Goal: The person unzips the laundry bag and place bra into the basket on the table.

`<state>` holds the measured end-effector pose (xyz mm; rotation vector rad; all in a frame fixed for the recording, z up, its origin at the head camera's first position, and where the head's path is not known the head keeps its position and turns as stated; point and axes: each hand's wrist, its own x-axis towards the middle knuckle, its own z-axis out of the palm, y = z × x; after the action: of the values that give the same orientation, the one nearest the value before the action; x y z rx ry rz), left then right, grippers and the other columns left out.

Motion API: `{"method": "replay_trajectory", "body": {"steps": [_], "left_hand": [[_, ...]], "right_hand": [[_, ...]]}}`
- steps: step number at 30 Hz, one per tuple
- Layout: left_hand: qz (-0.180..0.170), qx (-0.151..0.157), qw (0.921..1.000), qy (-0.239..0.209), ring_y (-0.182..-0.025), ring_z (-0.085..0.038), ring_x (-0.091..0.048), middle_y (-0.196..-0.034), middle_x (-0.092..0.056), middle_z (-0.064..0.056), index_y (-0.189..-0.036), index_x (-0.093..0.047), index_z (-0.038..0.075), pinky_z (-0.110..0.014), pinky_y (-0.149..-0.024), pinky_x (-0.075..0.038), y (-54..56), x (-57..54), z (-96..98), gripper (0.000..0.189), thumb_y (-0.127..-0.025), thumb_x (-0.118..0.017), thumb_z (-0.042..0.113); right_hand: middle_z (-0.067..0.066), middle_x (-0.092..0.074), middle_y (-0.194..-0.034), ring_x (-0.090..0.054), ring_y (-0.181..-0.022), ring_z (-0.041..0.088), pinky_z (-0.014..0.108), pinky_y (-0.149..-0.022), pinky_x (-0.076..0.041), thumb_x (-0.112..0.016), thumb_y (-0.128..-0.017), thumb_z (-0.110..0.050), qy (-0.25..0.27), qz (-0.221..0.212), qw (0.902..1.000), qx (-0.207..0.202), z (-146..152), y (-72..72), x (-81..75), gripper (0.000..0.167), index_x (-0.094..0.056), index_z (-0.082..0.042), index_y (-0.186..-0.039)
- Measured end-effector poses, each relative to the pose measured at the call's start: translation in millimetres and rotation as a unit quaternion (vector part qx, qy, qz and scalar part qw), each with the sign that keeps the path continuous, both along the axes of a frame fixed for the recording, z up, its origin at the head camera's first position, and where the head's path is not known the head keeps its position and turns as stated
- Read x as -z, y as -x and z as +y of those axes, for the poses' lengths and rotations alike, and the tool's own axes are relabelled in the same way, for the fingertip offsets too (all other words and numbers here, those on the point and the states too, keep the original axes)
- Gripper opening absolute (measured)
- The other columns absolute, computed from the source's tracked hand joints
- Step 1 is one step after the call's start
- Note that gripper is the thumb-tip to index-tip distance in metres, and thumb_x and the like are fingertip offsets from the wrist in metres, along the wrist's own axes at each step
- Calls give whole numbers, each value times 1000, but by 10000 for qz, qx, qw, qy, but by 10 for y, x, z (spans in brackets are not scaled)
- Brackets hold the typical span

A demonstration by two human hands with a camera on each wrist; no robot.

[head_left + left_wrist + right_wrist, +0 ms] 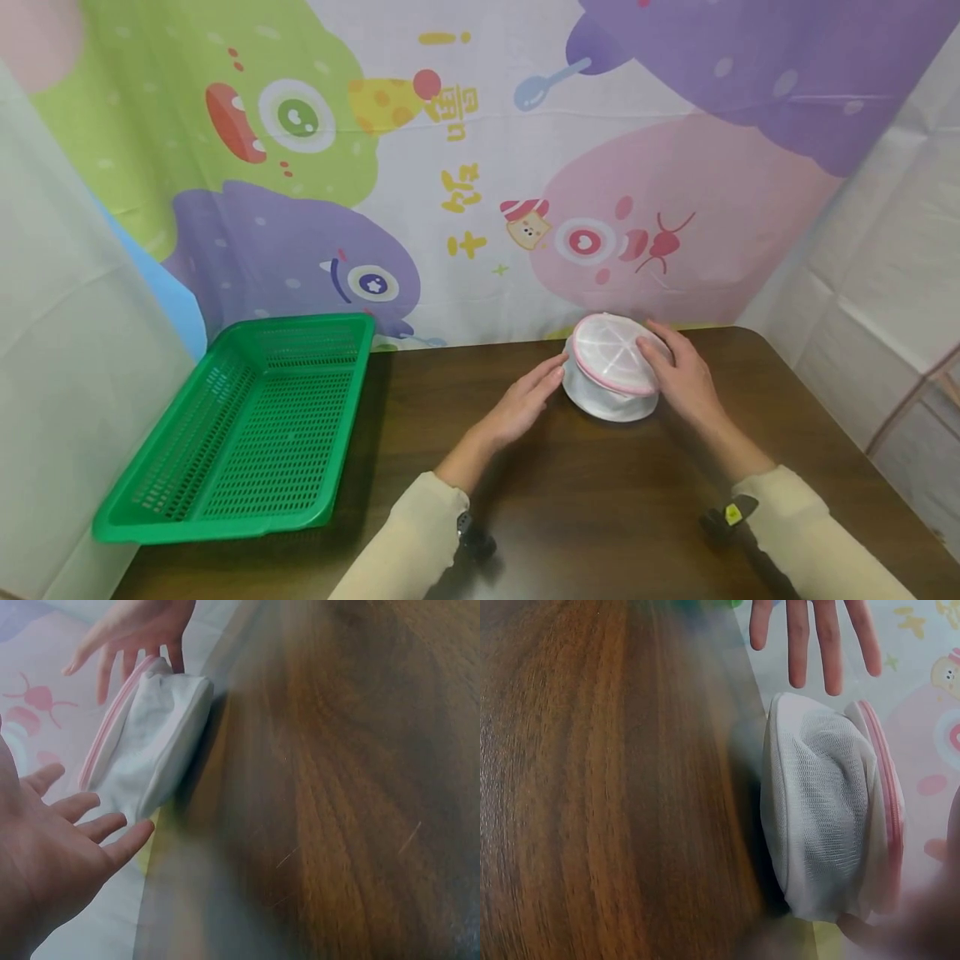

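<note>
A round white mesh laundry bag [611,358] with a pink zipper stands on the brown table near its back edge. Its top, marked with spoke-like seams, faces up and is tilted slightly. At its left side is my left hand [525,400], its fingers fairly straight and the tips at or very near the mesh. My right hand [686,379] lies along the right side, its thumb over the top rim and other fingers partly hidden behind. The left wrist view shows the right hand's fingers [127,671] extended. The bag's mesh side [825,795] looks soft and creased in the right wrist view.
A green plastic basket [348,417] with slotted walls sits at the left of the table [585,517]. Behind the table hangs a cartoon-printed cloth [480,300]. White sheets [885,275] hang at both sides.
</note>
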<state>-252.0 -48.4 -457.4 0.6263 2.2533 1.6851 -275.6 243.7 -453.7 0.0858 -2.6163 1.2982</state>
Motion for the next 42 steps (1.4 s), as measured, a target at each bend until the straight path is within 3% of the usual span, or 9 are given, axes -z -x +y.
{"method": "replay_trajectory", "body": {"steps": [13,16,19,23,26,30,35,42], "left_hand": [[-7,51,9998,174,-171,-39,-40,-184,-39,-12,-173,-45,15,-63,-132,-44,38,62,58,65,-121,-35,52],[253,-6,9983,516,-172,-35,-38,-185,-39,-7,-169,-52,19,-61,-136,-40,153,234,71,66,-118,-42,59],[688,-94,9933,924,-172,-30,-39,-185,-40,-1,-166,-57,26,-53,-139,-38,338,503,102,63,-114,-53,62],[1393,-185,9788,1489,-170,-28,-44,-183,-42,-3,-165,-59,26,-47,-137,-42,559,827,162,60,-111,-68,51],[1832,-359,9643,1877,-166,-29,-49,-181,-45,-8,-162,-62,22,-48,-134,-46,643,961,206,62,-106,-77,44],[2056,-605,9522,2175,-163,-30,-54,-178,-51,-8,-160,-64,21,-48,-131,-49,672,1009,263,65,-102,-84,44],[1996,-793,9432,2535,-159,-24,-59,-173,-58,1,-158,-66,27,-47,-127,-54,652,964,339,65,-99,-86,45],[1815,-1007,9415,2653,-154,-22,-63,-166,-64,6,-151,-70,32,-49,-119,-59,628,896,408,59,-97,-90,42]], "right_hand": [[25,-34,-184,-28,-173,50,71,-140,-22,-50,-119,-46,69,-223,9997,-39,-16,-16,27,62,-50,-9,-169],[25,-33,-184,-28,-172,52,71,-140,-22,-52,-119,-44,73,-279,9996,-39,-18,-17,39,61,-52,-9,-168],[27,-33,-183,-29,-172,53,71,-140,-22,-55,-117,-40,10,-289,9996,-36,-15,-11,61,59,-53,-8,-167],[28,-34,-182,-30,-171,54,71,-140,-23,-59,-116,-36,-104,-270,9996,-40,-8,2,101,58,-55,-6,-165],[28,-34,-183,-30,-171,54,71,-139,-24,-61,-115,-33,-174,-308,9994,-50,-5,11,123,56,-56,-5,-163],[27,-33,-183,-29,-171,54,71,-139,-23,-62,-115,-32,-191,-342,9992,-47,-5,20,131,55,-57,-5,-162],[27,-36,-182,-31,-171,53,70,-140,-24,-64,-114,-31,-147,-259,9995,-42,-13,24,125,54,-59,-4,-160],[24,-38,-182,-32,-171,52,69,-140,-24,-65,-113,-32,-155,-341,9993,-45,-26,17,122,54,-60,-5,-160]]}}
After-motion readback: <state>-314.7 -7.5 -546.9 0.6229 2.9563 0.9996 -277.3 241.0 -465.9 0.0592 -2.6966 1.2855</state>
